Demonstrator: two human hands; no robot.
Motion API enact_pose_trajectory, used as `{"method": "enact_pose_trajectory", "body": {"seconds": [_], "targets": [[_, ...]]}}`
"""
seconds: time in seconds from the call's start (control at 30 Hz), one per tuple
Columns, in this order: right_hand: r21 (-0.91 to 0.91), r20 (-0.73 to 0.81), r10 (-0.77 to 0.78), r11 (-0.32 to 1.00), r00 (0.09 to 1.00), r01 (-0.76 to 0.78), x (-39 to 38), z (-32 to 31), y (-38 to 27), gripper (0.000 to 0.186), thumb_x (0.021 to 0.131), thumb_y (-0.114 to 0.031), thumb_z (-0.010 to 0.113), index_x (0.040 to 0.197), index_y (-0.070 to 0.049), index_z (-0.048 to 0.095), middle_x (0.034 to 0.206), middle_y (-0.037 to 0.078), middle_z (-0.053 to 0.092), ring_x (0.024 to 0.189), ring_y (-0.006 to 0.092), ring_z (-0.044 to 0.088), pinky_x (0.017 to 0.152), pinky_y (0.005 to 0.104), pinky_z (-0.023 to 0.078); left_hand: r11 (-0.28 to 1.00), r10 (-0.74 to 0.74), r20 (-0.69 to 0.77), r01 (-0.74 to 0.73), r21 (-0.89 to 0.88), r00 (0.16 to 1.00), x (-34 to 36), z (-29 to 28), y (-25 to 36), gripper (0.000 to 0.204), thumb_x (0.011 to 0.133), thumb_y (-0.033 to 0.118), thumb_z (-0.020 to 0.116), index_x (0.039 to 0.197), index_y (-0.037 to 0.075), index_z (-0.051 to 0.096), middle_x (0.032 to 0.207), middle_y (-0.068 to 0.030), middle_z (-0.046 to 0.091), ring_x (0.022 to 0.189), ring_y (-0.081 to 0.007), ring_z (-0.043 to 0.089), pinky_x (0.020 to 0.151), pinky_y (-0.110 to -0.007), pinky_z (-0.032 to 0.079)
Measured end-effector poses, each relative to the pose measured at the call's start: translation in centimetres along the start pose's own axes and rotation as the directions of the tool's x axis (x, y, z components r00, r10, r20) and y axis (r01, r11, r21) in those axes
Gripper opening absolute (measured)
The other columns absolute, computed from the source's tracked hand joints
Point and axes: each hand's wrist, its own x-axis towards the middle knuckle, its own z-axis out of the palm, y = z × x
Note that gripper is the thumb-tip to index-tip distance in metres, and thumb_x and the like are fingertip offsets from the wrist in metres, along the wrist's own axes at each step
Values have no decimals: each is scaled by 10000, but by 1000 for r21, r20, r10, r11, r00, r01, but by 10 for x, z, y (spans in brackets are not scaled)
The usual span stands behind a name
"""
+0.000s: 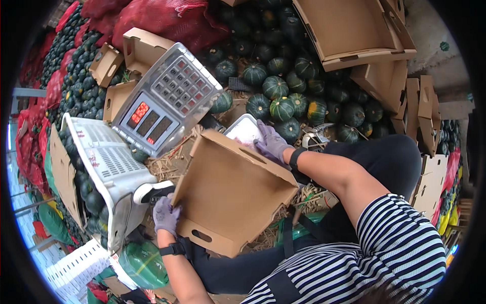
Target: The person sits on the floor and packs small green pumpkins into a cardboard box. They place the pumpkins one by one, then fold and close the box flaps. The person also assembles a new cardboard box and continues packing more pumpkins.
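A shallow brown cardboard box [228, 192] with oval handle holes lies tilted in front of me, its inside bare. My left hand [166, 217], in a grey-purple glove, is closed round the box's left edge. Beyond the far wall sits a small white tray [242, 127] with pale and reddish contents too small to name. My right hand [273, 143], gloved alike, reaches over its right side with fingers apart; the fingertips touch or dip into it. Left of the box, a grey scale display [167, 99] with a keypad and red lit digits stands tilted.
A white plastic crate [109, 157] stands beside the display. Dark green squashes [276, 87] are heaped ahead, near red mesh sacks [157, 25]. More cardboard boxes [349, 30] lie at the far right. Dry stalks [164, 167] and a green bag [144, 263] lie close by my legs.
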Motion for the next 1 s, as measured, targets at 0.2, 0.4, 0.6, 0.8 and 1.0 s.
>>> {"method": "enact_pose_trajectory", "body": {"seconds": [0.2, 0.4, 0.6, 0.8, 1.0], "targets": [[72, 183, -101, 993, 978, 89, 13, -22, 4, 879, 985, -349, 591, 1639, -79, 69, 1558, 302, 308, 1416, 461, 374, 1188, 458, 350, 970, 114, 64, -125, 210, 991, 60, 19, 1, 433, 779, 280, 760, 1204, 206, 726, 1094, -83, 677, 1001, -325, 625, 900, -454, 499], [46, 141, -302, 953, 943, 299, 41, -25, 18, 770, 984, -308, 578, 1619, -92, 200, 1541, 275, 360, 1363, 438, 459, 1128, 466, 415, 964, 113, 171, -149, 221, 979, 92, 41, 16, 448, 841, 349, 720, 1274, 236, 691, 1180, -88, 682, 1095, -312, 616, 944, -450, 481], [-244, 218, -61, 963, 974, 115, 122, -107, -116, 590, 850, -358, 687, 1390, -151, 573, 1478, 181, 513, 1347, 353, 509, 1080, 464, 456, 988, 62, 125, -78, 130, 990, 98, 51, 31, 409, 917, 347, 642, 1304, 220, 669, 1217, -94, 677, 1132, -332, 603, 984, -448, 484], [-399, 366, -12, 901, 930, 169, 177, -55, -159, 985, 712, -471, 847, 1566, -333, 376, 1622, 165, 302, 1480, 472, 311, 1147, 566, 399, 995, 25, 127, -37, 90, 992, 94, 53, 28, 393, 933, 334, 612, 1302, 211, 672, 1215, -102, 673, 1135, -343, 596, 994, -445, 480], [-62, 452, -110, 986, 885, 154, 202, -108, -106, 1057, 710, -609, 788, 1588, -197, 367, 1392, 175, 613, 1248, 357, 615, 1007, 413, 528, 993, 64, 164, -79, 86, 984, 105, 43, 35, 408, 958, 385, 561, 1310, 211, 670, 1235, -107, 675, 1162, -342, 588, 1020, -453, 458]]}}
